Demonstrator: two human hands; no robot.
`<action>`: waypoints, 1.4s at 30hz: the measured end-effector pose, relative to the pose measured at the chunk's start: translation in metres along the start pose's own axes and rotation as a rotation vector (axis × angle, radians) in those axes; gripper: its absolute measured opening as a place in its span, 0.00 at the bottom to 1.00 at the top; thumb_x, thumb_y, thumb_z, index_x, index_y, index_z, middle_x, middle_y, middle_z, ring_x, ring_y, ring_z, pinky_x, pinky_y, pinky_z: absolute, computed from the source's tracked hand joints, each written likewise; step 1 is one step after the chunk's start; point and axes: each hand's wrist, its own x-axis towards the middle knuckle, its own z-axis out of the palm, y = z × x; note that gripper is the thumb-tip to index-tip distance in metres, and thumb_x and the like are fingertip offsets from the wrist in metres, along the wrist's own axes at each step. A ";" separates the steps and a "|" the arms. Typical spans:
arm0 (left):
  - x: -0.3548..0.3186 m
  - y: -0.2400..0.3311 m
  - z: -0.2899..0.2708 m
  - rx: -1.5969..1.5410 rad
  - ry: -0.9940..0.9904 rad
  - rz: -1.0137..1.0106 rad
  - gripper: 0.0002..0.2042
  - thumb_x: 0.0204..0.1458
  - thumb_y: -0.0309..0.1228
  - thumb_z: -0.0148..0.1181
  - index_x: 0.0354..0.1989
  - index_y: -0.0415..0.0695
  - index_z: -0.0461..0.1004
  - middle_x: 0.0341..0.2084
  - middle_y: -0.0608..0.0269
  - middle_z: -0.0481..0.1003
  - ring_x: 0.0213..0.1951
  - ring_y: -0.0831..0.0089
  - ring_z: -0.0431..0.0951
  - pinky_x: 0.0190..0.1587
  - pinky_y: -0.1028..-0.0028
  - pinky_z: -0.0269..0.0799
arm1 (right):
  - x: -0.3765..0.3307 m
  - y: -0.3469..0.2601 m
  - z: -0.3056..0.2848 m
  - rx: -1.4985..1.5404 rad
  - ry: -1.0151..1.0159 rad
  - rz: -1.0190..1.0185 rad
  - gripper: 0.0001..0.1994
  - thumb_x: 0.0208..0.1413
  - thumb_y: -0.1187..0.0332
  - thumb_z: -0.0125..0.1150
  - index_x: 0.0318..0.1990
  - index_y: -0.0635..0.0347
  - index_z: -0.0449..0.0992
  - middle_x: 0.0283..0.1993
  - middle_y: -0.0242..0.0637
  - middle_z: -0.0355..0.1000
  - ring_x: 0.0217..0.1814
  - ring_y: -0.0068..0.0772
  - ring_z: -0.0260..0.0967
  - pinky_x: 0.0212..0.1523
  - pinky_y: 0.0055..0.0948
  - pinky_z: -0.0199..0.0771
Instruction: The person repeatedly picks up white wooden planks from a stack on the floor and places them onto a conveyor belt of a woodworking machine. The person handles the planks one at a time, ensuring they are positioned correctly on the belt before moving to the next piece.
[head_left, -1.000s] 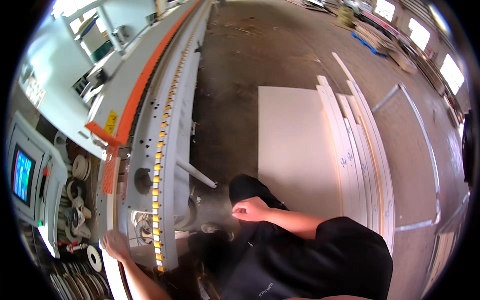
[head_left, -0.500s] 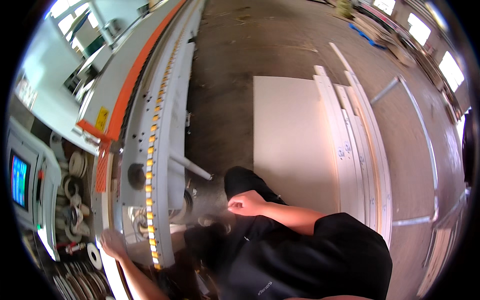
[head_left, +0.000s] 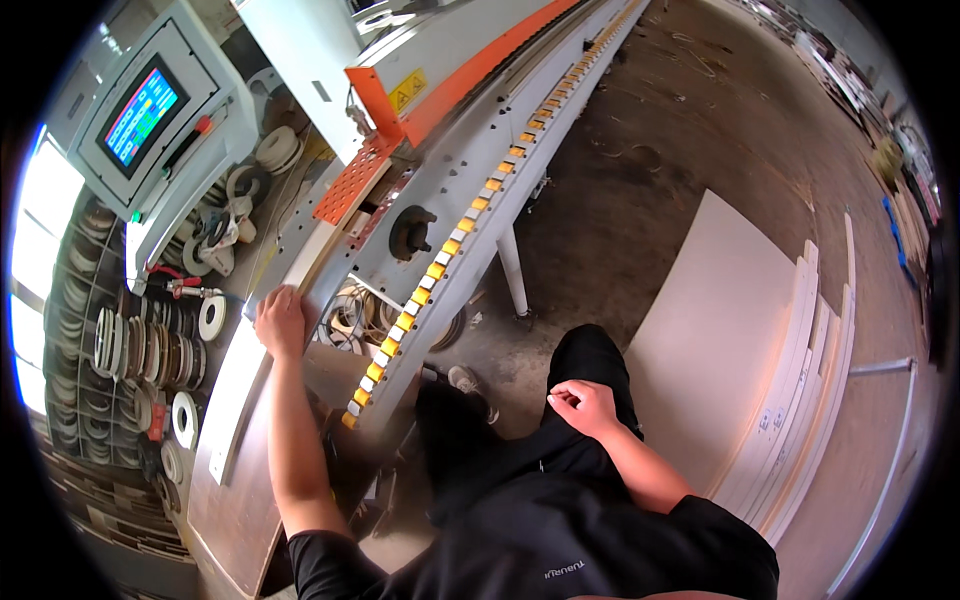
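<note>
A long, narrow white board strip [head_left: 238, 395] lies along the brown worktop at the infeed end of an edge banding machine [head_left: 450, 150]. My left hand [head_left: 280, 320] is on this strip, fingers bent over its edge; the fingertips are partly hidden. The strip's far end runs toward an orange perforated guard [head_left: 352, 185]. My right hand [head_left: 587, 407] rests on my thigh, fingers loosely curled and nothing visible in them.
A row of yellow and white rollers [head_left: 435, 272] runs along the machine's rail. To the left are a control panel [head_left: 140, 115] with a lit screen and a rack of edge band rolls [head_left: 150, 345]. White panels and strips [head_left: 720, 330] are stacked at right, beside a metal frame [head_left: 905, 440].
My view has swung left, so the machine and control panel sit further right in the picture. My left hand stays on the strip and my right hand on my thigh.
</note>
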 end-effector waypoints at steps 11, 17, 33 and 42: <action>0.039 0.050 0.045 0.038 0.069 0.073 0.08 0.63 0.39 0.64 0.43 0.57 0.88 0.48 0.77 0.88 0.48 0.62 0.84 0.50 0.60 0.80 | -0.006 0.004 -0.002 0.014 0.043 -0.034 0.07 0.63 0.64 0.77 0.41 0.57 0.89 0.37 0.34 0.88 0.33 0.25 0.86 0.36 0.25 0.85; 0.038 0.055 0.046 0.001 0.069 0.049 0.09 0.62 0.40 0.64 0.44 0.57 0.88 0.50 0.77 0.88 0.52 0.62 0.82 0.54 0.58 0.78 | -0.009 0.001 -0.005 0.048 0.076 -0.039 0.07 0.63 0.64 0.76 0.42 0.58 0.89 0.37 0.34 0.88 0.33 0.24 0.86 0.37 0.25 0.84; -0.037 -0.017 -0.034 0.048 0.007 0.075 0.14 0.65 0.40 0.63 0.54 0.52 0.86 0.59 0.67 0.84 0.63 0.61 0.79 0.66 0.58 0.73 | -0.018 0.012 -0.008 0.150 0.102 -0.055 0.07 0.66 0.66 0.76 0.43 0.60 0.88 0.35 0.34 0.87 0.33 0.20 0.84 0.37 0.22 0.82; -0.107 -0.096 -0.099 0.092 0.015 -0.092 0.10 0.65 0.36 0.67 0.48 0.48 0.87 0.52 0.63 0.86 0.59 0.58 0.81 0.63 0.59 0.76 | -0.006 0.006 0.003 0.115 0.034 -0.035 0.07 0.65 0.67 0.76 0.41 0.60 0.88 0.34 0.33 0.87 0.31 0.19 0.82 0.36 0.21 0.81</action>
